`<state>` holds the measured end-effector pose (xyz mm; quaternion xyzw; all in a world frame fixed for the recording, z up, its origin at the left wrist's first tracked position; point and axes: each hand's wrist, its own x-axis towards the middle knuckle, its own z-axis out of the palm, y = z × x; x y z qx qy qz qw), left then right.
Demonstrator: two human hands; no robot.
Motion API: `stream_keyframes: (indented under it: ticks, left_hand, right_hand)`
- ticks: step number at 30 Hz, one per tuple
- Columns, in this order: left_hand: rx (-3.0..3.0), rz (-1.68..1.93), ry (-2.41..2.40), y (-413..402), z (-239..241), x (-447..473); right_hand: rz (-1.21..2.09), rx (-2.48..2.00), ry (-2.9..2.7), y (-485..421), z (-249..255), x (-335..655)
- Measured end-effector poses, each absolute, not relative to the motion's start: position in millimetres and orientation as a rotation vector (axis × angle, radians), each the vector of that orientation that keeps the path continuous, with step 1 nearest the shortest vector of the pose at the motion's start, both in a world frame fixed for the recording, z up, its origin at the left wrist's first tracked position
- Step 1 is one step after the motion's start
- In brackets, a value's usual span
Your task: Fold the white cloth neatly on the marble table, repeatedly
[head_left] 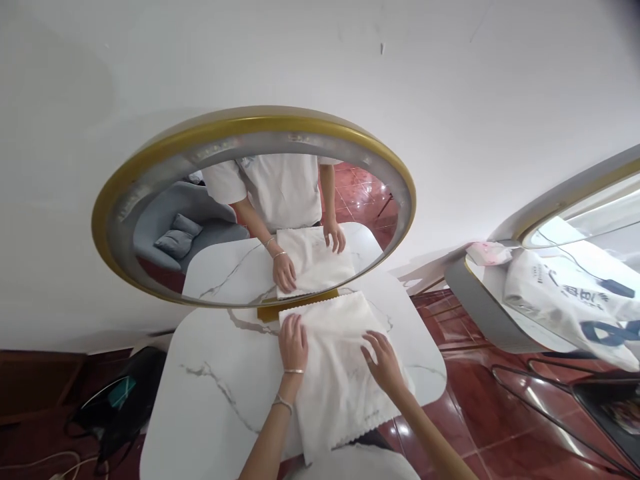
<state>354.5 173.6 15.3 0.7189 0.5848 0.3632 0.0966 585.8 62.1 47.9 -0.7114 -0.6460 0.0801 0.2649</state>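
Note:
A white cloth (336, 373) with a scalloped edge lies spread on a white marble table (215, 393), hanging over the near edge. My left hand (293, 343) lies flat on the cloth's far left part, fingers stretched out. My right hand (384, 360) rests flat on the cloth's right side, fingers spread. Neither hand holds anything. Thin bracelets circle my left wrist.
A round gold-framed mirror (253, 137) stands at the table's far edge against a white wall and reflects the hands and cloth. A second table (480, 300) at the right bears a printed white bag (565, 293). A dark bag (120, 400) and cables lie on the red floor at left.

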Motion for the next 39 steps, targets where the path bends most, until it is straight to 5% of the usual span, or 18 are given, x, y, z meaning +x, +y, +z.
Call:
stream_keyframes:
  ticks: [7, 14, 23, 39]
  left_hand:
    - [2.445, 0.819, 1.708, 165.0, 5.0, 356.5]
    - [2.475, 0.718, 1.734, 161.6, 5.4, 354.3]
    - [2.421, 0.611, 1.767, 164.0, 9.3, 373.9]
    - [2.386, 0.585, 1.798, 215.3, 4.4, 481.9]
  right_hand:
    - [0.356, -2.139, -1.879, 201.4, 35.7, 581.9]
    - [0.547, -1.873, -2.238, 190.3, 37.3, 611.8]
    - [-0.013, -1.804, -1.904, 178.2, 33.2, 573.4]
    - [0.093, -1.754, -2.123, 209.1, 5.2, 643.5]
